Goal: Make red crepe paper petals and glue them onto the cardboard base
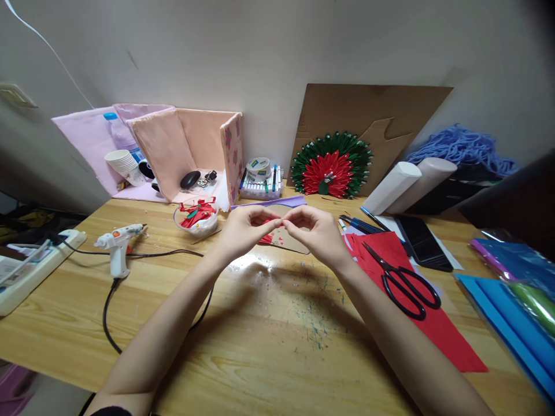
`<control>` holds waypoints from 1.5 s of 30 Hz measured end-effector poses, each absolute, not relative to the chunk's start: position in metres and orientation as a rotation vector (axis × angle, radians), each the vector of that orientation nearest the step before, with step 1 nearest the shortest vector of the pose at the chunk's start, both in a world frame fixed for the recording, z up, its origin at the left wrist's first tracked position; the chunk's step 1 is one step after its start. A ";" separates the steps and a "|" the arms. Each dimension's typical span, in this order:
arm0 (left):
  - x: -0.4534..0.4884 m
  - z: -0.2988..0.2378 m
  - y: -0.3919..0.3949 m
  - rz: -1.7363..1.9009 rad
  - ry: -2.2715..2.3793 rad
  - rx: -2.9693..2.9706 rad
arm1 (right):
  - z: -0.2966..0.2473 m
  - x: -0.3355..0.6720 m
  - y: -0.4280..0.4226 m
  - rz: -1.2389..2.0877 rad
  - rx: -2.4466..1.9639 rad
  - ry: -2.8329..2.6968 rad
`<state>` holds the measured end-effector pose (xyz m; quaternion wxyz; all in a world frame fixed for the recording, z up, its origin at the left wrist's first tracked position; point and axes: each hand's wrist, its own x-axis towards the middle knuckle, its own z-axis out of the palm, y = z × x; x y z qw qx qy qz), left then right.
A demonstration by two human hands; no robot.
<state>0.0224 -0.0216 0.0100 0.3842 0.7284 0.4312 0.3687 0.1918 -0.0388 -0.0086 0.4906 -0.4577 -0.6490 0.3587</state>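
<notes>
My left hand [249, 227] and my right hand [313, 231] meet above the table, thumbs and fingertips pinched together. A small red piece [277, 220], perhaps paper or cloth, shows between the fingertips; most of it is hidden. Just behind and below the hands lies a piece of cardboard [295, 242] with small red bits on it. Beside my right forearm is a red sheet [437, 335], and black-handled scissors [401, 283] rest on top of it.
At left stand a glue gun [118, 248] with its cord, a power strip [39, 271] and a clear bowl [197, 228] of red scraps. Behind are a pink box [167, 153], markers [262, 188] and a red-green flower-like craft [332, 167] against cardboard. A phone [422, 242] lies right.
</notes>
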 end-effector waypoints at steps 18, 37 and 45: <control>0.018 0.008 -0.022 0.758 1.046 1.731 | -0.009 0.193 -0.041 0.740 -1.088 -1.719; 0.015 0.007 -0.017 0.635 1.054 1.778 | -0.009 0.197 -0.039 0.447 -1.031 -1.975; 0.013 0.008 -0.018 0.584 1.068 1.775 | -0.009 0.207 -0.034 0.259 -0.855 -2.148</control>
